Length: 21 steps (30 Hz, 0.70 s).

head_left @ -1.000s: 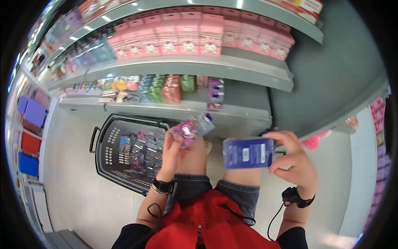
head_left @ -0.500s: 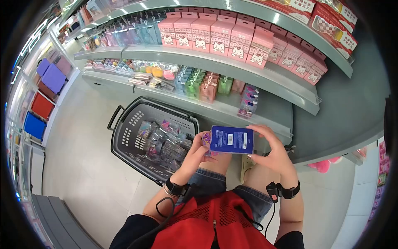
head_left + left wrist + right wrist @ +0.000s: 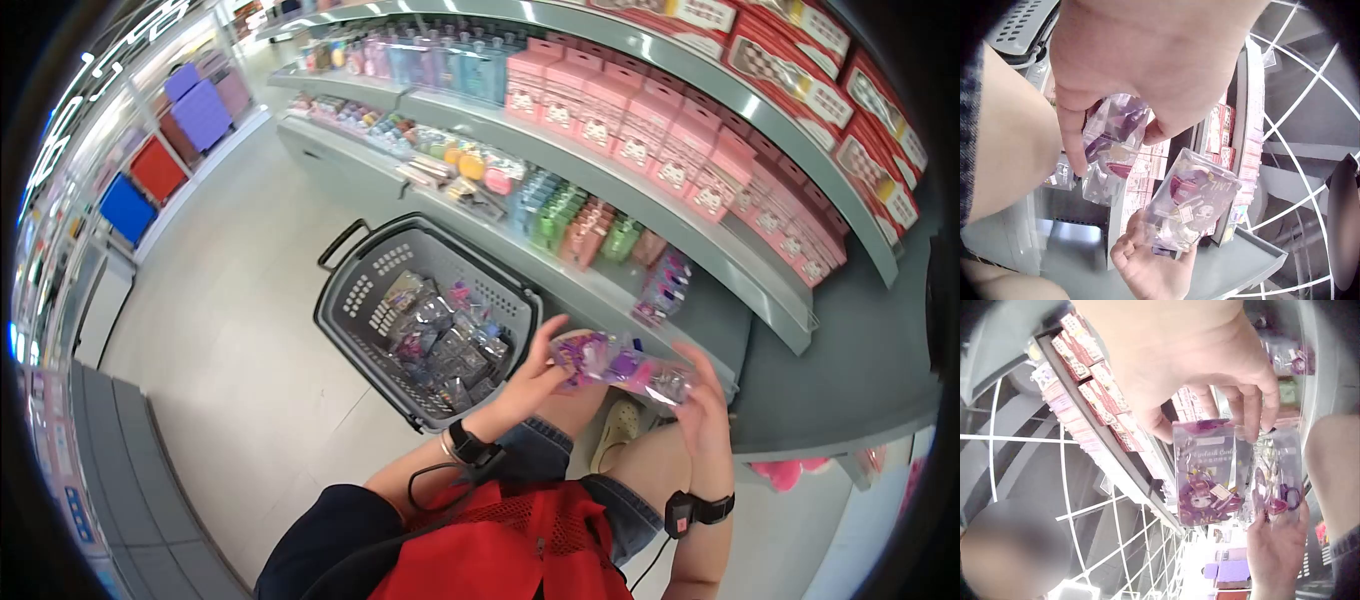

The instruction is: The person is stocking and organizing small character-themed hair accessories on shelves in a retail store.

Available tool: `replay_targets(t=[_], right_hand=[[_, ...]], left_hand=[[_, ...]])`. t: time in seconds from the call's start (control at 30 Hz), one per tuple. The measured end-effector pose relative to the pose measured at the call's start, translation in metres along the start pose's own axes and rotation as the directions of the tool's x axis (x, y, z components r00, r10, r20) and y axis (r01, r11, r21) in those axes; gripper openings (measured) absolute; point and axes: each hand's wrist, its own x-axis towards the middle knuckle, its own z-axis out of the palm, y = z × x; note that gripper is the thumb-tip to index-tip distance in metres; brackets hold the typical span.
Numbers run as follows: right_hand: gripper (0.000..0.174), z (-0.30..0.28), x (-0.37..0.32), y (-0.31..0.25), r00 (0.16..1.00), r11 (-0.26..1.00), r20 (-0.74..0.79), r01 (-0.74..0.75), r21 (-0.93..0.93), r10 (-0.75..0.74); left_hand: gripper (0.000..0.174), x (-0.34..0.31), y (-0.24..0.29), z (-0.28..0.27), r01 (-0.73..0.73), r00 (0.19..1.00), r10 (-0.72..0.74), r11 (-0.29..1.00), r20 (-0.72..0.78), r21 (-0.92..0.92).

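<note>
My left hand (image 3: 530,388) grips clear packs with purple and pink contents (image 3: 580,360), near the basket's right end. Beside it, my right hand (image 3: 706,415) holds a clear box by its edge; "Eyelash Curler" is printed on this eyelash curler box (image 3: 1210,481), above a cartoon girl. Both sets of packages sit side by side over the person's knees. In the left wrist view, the left fingers and thumb pinch the purple packs (image 3: 1116,128), while the right hand (image 3: 1155,270) supports the box from its far side.
A grey basket (image 3: 385,262) with several clear packages stands on the floor to the left. Ahead, shelves carry pink boxes (image 3: 635,130), red boxes (image 3: 780,65) and, lower down, purple packs (image 3: 665,288). A shoe (image 3: 618,432) shows below the hands.
The right hand brought the box leftward to the left hand's packs. Its blue printed back faced the head camera before; now clear plastic shows. The head view has swung left.
</note>
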Motion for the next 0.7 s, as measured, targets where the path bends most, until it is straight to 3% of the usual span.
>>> replay_targets(t=[0.03,0.07,0.1,0.2,0.3,0.33,0.43,0.53,0.7], right_hand=[[0.057,-0.004,0.0,0.006,0.993,0.992,-0.071,-0.091,0.086,0.097],[0.051,-0.009,0.001,0.011,0.97,0.968,-0.135,-0.178,0.176,0.203],[0.051,-0.015,0.003,0.016,0.976,0.971,-0.108,-0.172,0.169,0.192],[0.035,-0.018,0.008,0.025,0.919,0.968,-0.307,-0.214,0.135,0.246],[0.036,-0.015,0.008,0.025,0.94,0.967,-0.231,-0.236,0.092,0.251],[0.036,-0.011,0.009,0.026,0.939,0.967,-0.23,-0.24,0.09,0.255],[0.033,-0.006,0.009,0.03,0.921,0.971,-0.309,-0.236,0.034,0.235],[0.026,-0.014,0.011,0.044,0.956,0.978,-0.208,-0.209,0.003,0.205],[0.028,-0.021,0.021,0.061,0.944,0.975,-0.254,-0.222,-0.019,0.21]], left_hand=[[0.065,0.005,-0.002,-0.003,-0.055,0.996,0.052,0.998,0.07,0.037],[0.066,0.003,0.007,0.002,-0.016,0.996,0.016,1.0,0.087,0.006],[0.062,0.005,0.006,0.006,-0.059,0.997,0.061,0.997,0.056,-0.042],[0.052,0.01,-0.003,0.001,-0.227,0.971,0.209,0.957,0.117,0.183],[0.051,0.002,0.002,0.003,-0.185,0.977,0.147,0.943,0.153,0.278],[0.039,-0.003,0.009,0.006,-0.048,0.988,0.02,0.982,0.152,0.184],[0.039,0.001,-0.008,0.005,-0.099,0.985,0.072,0.98,0.155,0.172],[0.043,0.002,-0.019,0.006,-0.139,0.983,0.093,0.939,0.156,0.314],[0.054,0.004,-0.029,0.01,-0.16,0.974,0.104,0.944,0.201,0.289]])
